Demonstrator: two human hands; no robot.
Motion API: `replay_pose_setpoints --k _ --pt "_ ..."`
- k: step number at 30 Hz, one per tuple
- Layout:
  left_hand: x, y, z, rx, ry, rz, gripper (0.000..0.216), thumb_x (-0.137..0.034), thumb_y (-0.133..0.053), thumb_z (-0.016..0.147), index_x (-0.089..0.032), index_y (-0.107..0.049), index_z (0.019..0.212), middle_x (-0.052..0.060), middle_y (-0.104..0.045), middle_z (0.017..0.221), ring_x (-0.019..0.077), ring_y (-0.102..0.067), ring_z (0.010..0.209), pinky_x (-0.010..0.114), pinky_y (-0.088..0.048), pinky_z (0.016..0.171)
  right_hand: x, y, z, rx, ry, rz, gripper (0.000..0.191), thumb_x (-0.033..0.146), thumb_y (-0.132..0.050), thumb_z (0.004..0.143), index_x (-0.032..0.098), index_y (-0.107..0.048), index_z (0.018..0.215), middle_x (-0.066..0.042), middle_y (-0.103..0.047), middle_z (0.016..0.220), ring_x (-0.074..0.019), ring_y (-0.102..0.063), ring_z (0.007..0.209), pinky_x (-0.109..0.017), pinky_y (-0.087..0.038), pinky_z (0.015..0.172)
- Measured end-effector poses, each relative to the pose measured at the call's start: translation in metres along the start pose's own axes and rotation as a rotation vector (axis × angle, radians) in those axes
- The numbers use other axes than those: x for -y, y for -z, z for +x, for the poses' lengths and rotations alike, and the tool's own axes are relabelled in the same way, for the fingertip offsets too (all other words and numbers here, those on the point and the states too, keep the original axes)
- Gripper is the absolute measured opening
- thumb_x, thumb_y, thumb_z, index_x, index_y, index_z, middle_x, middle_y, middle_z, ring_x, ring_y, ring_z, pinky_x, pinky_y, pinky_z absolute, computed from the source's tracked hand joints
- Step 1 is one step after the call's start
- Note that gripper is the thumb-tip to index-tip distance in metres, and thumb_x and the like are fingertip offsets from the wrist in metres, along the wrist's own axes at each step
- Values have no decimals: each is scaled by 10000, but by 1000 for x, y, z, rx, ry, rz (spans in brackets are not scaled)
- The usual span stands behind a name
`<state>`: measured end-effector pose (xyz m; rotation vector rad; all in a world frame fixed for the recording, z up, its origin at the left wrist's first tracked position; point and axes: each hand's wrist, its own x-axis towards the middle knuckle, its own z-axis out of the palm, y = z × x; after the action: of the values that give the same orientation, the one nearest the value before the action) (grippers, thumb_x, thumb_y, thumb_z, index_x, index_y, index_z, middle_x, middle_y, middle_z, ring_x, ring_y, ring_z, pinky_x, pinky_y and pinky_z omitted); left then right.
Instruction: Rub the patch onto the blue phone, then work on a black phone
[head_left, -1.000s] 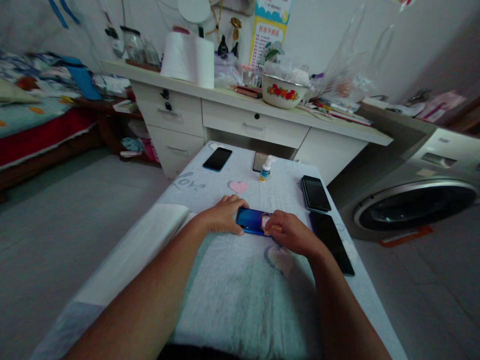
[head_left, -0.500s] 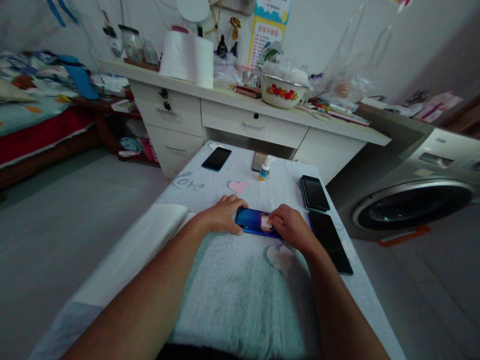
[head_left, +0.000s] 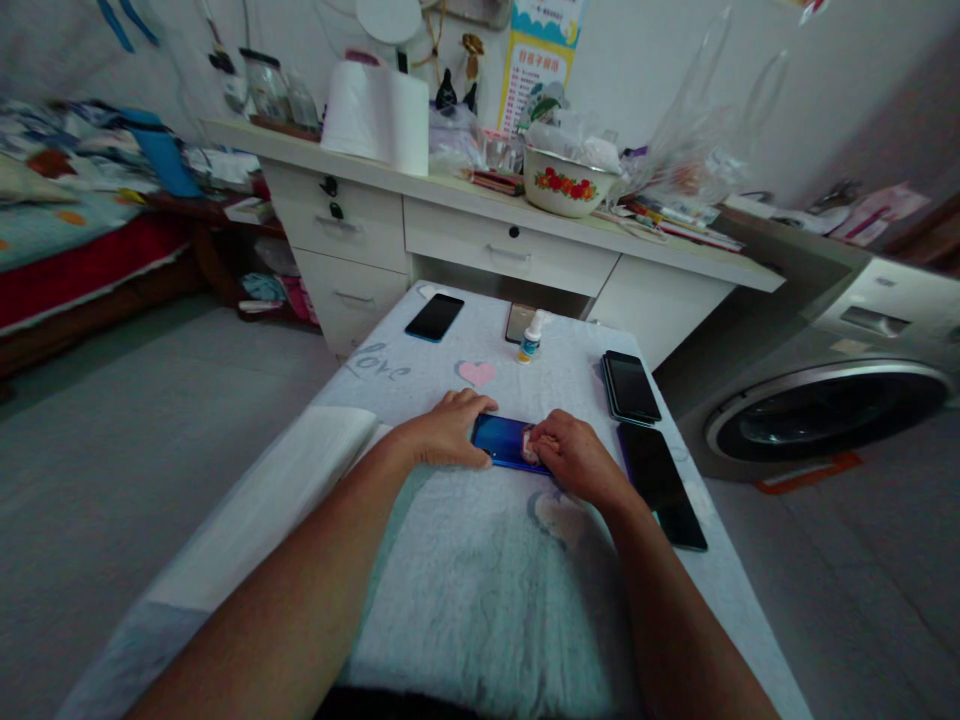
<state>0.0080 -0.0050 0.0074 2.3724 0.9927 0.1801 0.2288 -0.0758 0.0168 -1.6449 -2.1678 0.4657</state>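
A blue phone (head_left: pixel 502 440) lies flat on a small table covered with a pale cloth (head_left: pixel 480 580). My left hand (head_left: pixel 442 432) rests on the phone's left end, its fingers curled over the edge and holding it down. My right hand (head_left: pixel 574 460) is closed on a small pale wad (head_left: pixel 529 446) and presses it against the phone's right half. The wad shows only a little between the fingers.
Other phones lie on the cloth: one far left (head_left: pixel 434 316), one beside a small spray bottle (head_left: pixel 531 338), two at the right (head_left: pixel 631 386) (head_left: pixel 660 482). A white desk (head_left: pixel 495 240) stands beyond, a washing machine (head_left: pixel 832 400) at right, a bed (head_left: pixel 67 240) at left.
My right hand has slid the wad leftward along the blue phone. My left hand has stayed in place.
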Motion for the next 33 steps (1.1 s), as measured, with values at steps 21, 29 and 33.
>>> replay_pose_setpoints --k 21,29,33 --pt "-24 -8 7 -244 -184 -74 120 -299 -715 696 -220 -692 785 19 -586 889 204 -534 927 319 -412 839 11 -2 -5 -23 -60 356 99 253 -606 820 178 -671 825 -23 -609 860 -122 -594 774 -230 -452 699" --pt "-26 -11 7 -226 -221 -77 71 -270 -675 743 -200 -684 733 10 -591 827 174 -547 863 293 -409 800 15 -4 -4 -26 -48 404 85 242 -601 810 182 -661 812 -17 -607 838 -120 -591 763 -231 -457 695" --pt "-27 -8 6 -216 -235 -112 55 -158 -635 727 -183 -684 723 7 -593 797 157 -562 839 278 -405 794 12 -7 -4 -30 -42 442 89 265 -609 806 186 -651 813 -12 -605 818 -121 -588 750 -232 -455 684"
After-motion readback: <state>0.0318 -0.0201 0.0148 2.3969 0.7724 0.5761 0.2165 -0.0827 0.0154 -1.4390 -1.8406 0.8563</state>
